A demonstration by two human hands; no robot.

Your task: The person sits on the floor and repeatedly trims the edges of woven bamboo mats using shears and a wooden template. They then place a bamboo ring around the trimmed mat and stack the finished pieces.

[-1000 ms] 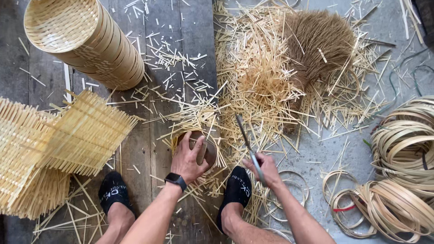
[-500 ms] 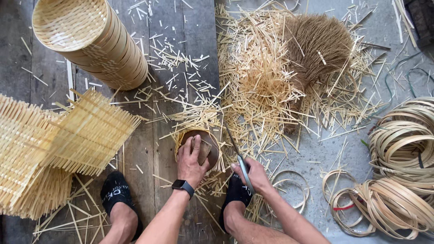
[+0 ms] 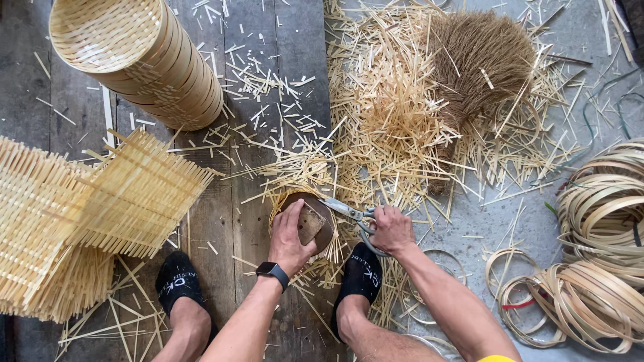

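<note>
Stacked woven baskets (image 3: 144, 64) stand top left; below them flat woven mats (image 3: 87, 214); far right, coiled bamboo rings (image 3: 604, 268).

Basket-weaving workshop: stacked woven baskets (image 3: 144, 64), bamboo mats (image 3: 87, 214), coiled hoops (image 3: 604, 268), offcuts (image 3: 389, 114) littering plank floor (image 3: 221, 221).
</note>
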